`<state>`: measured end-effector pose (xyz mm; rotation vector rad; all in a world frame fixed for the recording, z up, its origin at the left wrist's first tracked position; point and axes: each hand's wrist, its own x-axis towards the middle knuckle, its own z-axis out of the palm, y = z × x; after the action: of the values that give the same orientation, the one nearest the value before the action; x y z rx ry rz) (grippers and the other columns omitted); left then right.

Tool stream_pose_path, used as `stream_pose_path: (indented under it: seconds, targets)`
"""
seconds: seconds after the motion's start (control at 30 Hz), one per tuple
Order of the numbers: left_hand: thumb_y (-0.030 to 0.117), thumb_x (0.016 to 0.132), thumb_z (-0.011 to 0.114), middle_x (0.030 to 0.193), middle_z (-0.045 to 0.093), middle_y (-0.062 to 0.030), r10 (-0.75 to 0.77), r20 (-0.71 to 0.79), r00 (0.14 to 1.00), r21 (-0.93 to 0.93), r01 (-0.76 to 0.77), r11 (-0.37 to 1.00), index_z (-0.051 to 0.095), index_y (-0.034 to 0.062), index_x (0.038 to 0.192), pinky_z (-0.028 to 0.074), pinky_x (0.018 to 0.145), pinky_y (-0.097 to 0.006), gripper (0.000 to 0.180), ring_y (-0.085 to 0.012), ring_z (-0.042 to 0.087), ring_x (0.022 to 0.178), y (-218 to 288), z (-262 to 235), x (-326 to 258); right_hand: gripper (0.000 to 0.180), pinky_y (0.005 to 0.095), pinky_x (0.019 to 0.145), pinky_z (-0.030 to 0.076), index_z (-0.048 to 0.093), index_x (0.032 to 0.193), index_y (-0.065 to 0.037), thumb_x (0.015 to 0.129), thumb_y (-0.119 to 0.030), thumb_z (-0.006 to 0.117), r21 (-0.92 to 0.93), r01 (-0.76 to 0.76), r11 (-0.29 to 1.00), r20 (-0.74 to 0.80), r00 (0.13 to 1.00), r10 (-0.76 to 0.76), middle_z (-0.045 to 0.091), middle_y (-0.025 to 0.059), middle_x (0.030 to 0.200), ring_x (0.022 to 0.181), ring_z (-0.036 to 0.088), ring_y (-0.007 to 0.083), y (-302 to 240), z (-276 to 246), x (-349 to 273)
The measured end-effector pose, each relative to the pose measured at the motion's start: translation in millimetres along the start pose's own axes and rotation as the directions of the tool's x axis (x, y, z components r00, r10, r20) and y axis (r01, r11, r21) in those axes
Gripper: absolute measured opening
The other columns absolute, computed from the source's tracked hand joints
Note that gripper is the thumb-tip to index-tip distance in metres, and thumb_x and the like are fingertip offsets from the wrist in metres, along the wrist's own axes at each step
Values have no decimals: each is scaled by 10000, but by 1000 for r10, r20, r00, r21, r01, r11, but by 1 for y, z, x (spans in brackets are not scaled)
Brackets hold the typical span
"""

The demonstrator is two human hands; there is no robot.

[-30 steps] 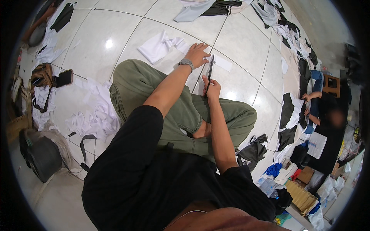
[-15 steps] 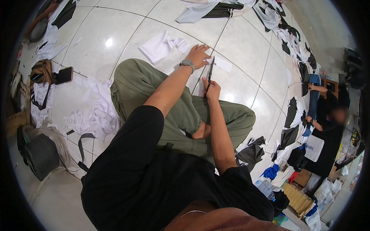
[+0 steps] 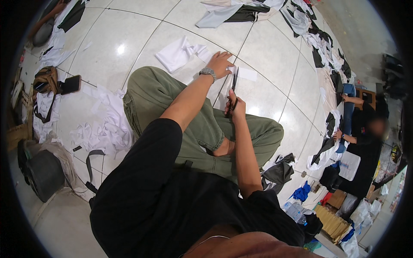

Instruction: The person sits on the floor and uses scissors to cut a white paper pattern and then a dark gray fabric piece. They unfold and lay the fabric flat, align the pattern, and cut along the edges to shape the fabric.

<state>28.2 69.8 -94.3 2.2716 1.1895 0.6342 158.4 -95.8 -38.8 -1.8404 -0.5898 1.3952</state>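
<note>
My right hand (image 3: 236, 106) grips black-handled scissors (image 3: 235, 81) by the finger loops, blades pointing away from me. Their tips reach the gap between my left hand and a small white fabric piece (image 3: 247, 74). With its fingers spread, my left hand (image 3: 220, 64) lies on the end of a white cloth strip, pressing it to the floor. To the left, a larger folded white cloth (image 3: 174, 55) runs into that strip. Whether the blades touch cloth is partly hidden by my left fingers.
White scraps (image 3: 105, 122) lie heaped left of my knee, near a brown bag (image 3: 46, 80) and a phone (image 3: 71, 84). Dark and white fabric pieces (image 3: 318, 38) line the far right. A co-worker's hand (image 3: 337, 134) handles cloth there. A grey-black cloth (image 3: 278, 171) lies beside my right knee.
My right hand has turned slightly and the scissors' handles have spread. The small white piece has shifted a little left. The co-worker's hand has moved, with dark and white cloth near it.
</note>
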Motion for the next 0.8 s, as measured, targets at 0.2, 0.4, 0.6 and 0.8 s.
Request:
stream_pose_path:
  seconds: [0.2, 0.4, 0.6, 0.8]
  targets:
    - [240, 779, 730, 1535, 413, -213, -99, -96, 991, 98, 108, 989, 739, 135, 1154, 172, 1221, -562, 390, -378, 264, 1489, 1, -9, 0, 687, 296, 405, 454, 605, 1038, 90, 859, -559, 743, 86, -45, 995, 53, 998, 41, 558, 63, 649, 478, 550, 152, -9, -20, -27]
    - [282, 831, 717, 1551, 397, -200, -13, -124, 992, 68, 21, 997, 712, 182, 1233, 174, 1223, -552, 414, -378, 270, 1487, 6, -7, 4, 671, 297, 412, 463, 607, 1022, 74, 853, -560, 750, 64, -40, 997, 35, 999, 38, 554, 57, 662, 493, 556, 148, -6, -12, -11]
    - [340, 901, 683, 1574, 394, -156, -6, 41, 999, 108, 2, 994, 752, 258, 1194, 176, 1226, -534, 312, -363, 289, 1483, 14, 2, -1, 585, 296, 406, 462, 591, 931, 16, 851, -538, 766, 92, 15, 996, -2, 1000, -15, 539, 48, 626, 462, 540, 149, -6, -4, 9]
    - [323, 897, 686, 1546, 450, -132, -21, 22, 1000, 79, 19, 997, 793, 255, 1098, 188, 1219, -533, 238, -339, 316, 1471, 8, -1, 3, 523, 293, 418, 444, 587, 893, -29, 859, -520, 764, 81, -22, 996, -29, 999, 24, 541, 34, 622, 470, 541, 148, -3, -3, 9]
